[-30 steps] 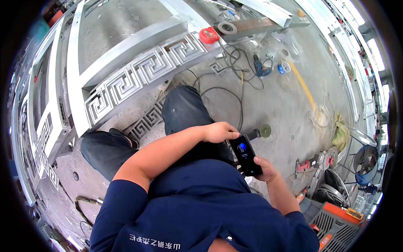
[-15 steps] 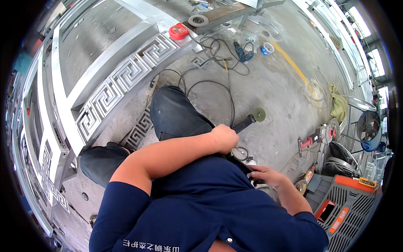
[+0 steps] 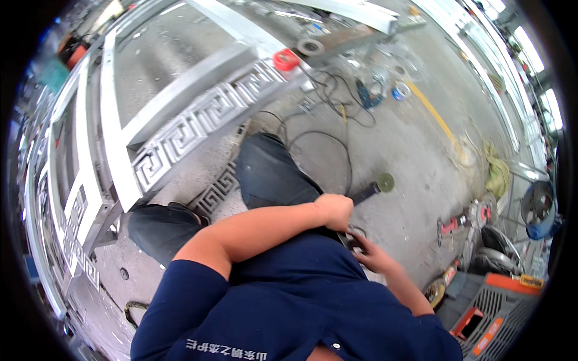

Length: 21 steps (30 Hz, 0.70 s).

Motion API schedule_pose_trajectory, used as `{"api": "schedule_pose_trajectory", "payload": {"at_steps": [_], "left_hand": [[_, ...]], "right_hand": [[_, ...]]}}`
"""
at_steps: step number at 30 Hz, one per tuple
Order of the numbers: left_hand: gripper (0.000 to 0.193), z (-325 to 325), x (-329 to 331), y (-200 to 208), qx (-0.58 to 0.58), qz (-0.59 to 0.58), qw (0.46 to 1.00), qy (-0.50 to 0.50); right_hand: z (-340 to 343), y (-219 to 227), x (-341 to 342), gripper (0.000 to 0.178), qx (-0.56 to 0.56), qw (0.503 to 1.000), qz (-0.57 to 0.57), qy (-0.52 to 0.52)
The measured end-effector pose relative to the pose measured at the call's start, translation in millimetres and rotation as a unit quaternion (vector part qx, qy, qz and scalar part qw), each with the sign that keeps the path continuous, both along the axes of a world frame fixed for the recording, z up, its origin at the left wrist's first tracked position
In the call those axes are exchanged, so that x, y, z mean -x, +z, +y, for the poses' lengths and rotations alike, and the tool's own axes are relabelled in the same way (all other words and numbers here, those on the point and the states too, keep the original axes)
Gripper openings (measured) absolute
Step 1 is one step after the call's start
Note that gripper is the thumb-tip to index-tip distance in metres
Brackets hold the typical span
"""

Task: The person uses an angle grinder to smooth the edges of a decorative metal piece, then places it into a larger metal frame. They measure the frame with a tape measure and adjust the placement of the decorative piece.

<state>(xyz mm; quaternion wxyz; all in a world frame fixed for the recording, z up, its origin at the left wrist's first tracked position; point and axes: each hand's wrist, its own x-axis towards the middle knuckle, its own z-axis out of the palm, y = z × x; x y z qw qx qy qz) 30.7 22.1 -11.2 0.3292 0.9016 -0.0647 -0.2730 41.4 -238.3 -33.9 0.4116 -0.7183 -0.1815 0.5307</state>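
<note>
My left hand (image 3: 335,212) is closed around the rear of a black angle grinder (image 3: 365,194), its arm crossing in front of my waist. The grinder points away to the right, and its green disc (image 3: 385,182) is above the concrete floor. Close by, at my right side, my right hand (image 3: 374,256) has its fingers bent against a small dark object (image 3: 355,243) beside my waist. Blur and the fingers hide what that object is. My dark trouser knees are in front of me, beside the metal frame.
A silvery metal frame (image 3: 129,171) with key-pattern panels (image 3: 205,111) stands at left, a red tape measure (image 3: 285,59) on its corner. Black cable (image 3: 347,150) loops over the floor. At right are a red-handled power tool (image 3: 451,225), a blue-rimmed fan (image 3: 537,210) and a grey-orange crate (image 3: 500,313).
The whole view has shifted, so the scene sits lower and farther right. My right hand has come closer to my left hand. The grinder stays in my left hand.
</note>
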Motion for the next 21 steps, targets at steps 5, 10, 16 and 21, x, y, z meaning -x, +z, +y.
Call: {"api": "schedule_pose_trajectory", "payload": {"at_steps": [5,10,16,21], "left_hand": [[0.035,-9.9,3.8,-10.0,0.019,-0.029,0.999,-0.016],[0.033,-10.7,15.5,-11.1,0.05,-0.101,0.991,-0.073],[0.034,75.4,60.0,35.4,0.165,-0.229,0.958,0.052],[0.064,194.5,144.7,69.6,-0.084,-0.341,0.881,0.317]], "right_hand": [[-20.1,-31.7,9.2,0.068,-0.007,0.944,-0.309,0.113],[30.1,-95.9,-3.0,0.059,-0.048,0.963,-0.265,-0.023],[64.7,3.6,-85.1,0.078,-0.015,0.981,-0.117,0.151],[163.7,31.6,-141.4,0.062,-0.061,0.943,-0.325,-0.038]]}}
